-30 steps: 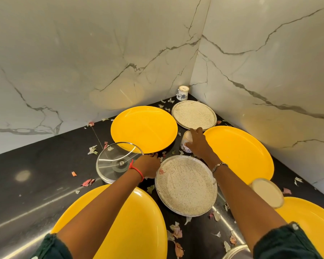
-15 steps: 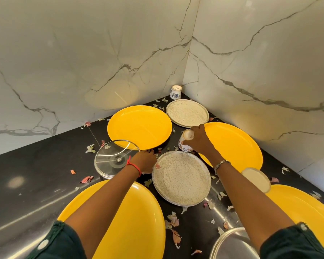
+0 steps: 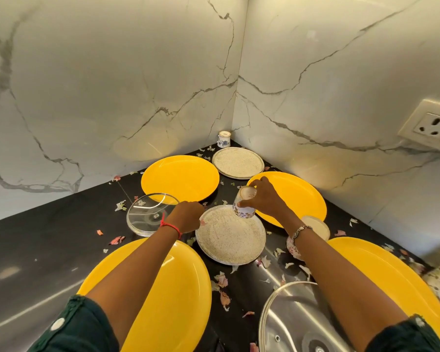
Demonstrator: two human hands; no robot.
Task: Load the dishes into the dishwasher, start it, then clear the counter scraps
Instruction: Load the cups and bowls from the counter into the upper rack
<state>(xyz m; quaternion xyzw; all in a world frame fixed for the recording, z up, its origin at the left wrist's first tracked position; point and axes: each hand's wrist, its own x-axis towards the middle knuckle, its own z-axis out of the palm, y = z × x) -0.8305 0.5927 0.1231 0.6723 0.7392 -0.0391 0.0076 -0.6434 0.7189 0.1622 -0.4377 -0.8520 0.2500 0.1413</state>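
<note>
R hand (image 3: pixel 267 201) pinches a floral cup (image 3: pixel 244 208), tilted, at the far rim of the speckled plate (image 3: pixel 230 237). L hand (image 3: pixel 187 217) grips that plate's left rim, fingers curled.

I wear dark green sleeves pushed well up both arms, leaving my forearms bare. The left sleeve (image 3: pixel 74 326) carries a round white button (image 3: pixel 57 323) and the right sleeve (image 3: pixel 404 336) a smaller pale one. A thin red thread (image 3: pixel 170 226) circles the wrist behind my left hand (image 3: pixel 187 217). Behind my right hand (image 3: pixel 267 201) sits a bracelet (image 3: pixel 300 231) — silvery, of small links.
</note>
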